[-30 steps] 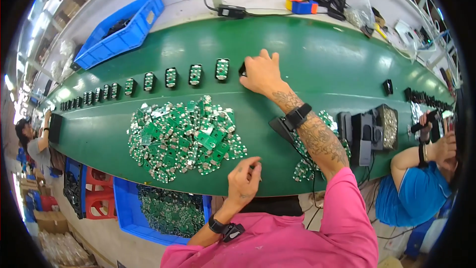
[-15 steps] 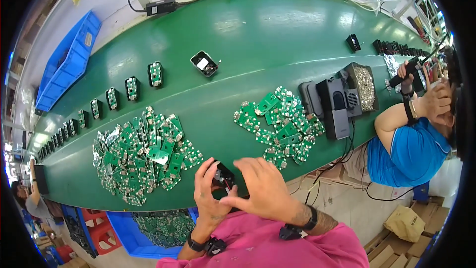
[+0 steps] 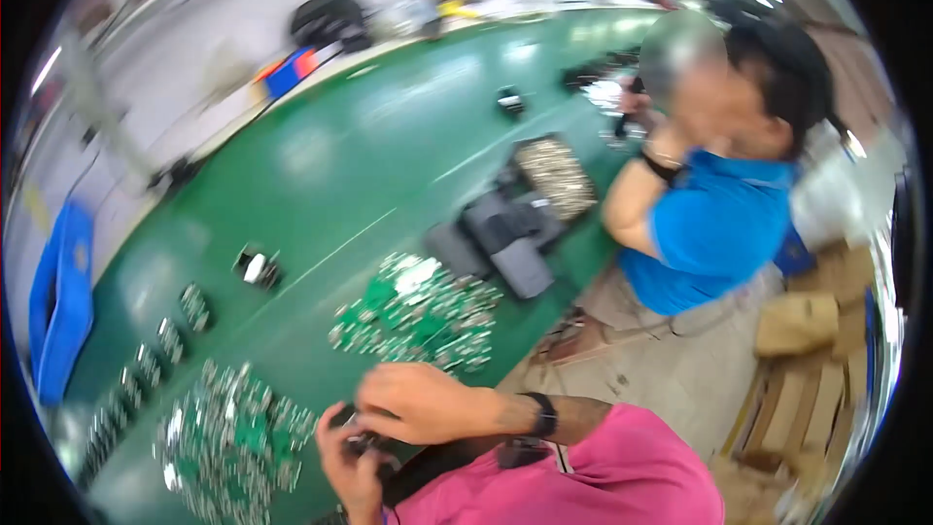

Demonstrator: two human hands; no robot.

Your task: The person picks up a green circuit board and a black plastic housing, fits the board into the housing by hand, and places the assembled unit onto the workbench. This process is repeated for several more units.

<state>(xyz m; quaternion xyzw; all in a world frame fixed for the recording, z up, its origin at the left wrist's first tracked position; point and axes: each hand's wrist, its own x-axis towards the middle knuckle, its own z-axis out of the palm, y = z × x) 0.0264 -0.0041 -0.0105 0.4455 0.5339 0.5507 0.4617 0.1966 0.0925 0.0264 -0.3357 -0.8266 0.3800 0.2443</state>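
At the table's near edge, my left hand [image 3: 347, 467] wraps its fingers round a small black plastic housing [image 3: 342, 416]. My right hand [image 3: 418, 403] reaches over from the right, fingers curled in close to that housing; blur hides what they pinch. A heap of green circuit boards [image 3: 233, 437] lies left of my hands. Beyond them sits a second pile of green circuit boards [image 3: 413, 316]. Farther left, a row of black housings with boards in them [image 3: 160, 340] stretches along the table, and a single housing with a white part inside [image 3: 258, 269] stands apart.
Dark grey devices [image 3: 505, 243] stand beside a box of small metal parts [image 3: 556, 178]. At the right, a person in a blue shirt [image 3: 719, 224] works at the same table. A blue bin [image 3: 60, 301] is at the far left, and cardboard [image 3: 797, 399] lies on the floor.
My view has swung to the right, so the table appears tilted and blurred. My right hand has come in closer over the housing, its fingers now curled rather than spread.
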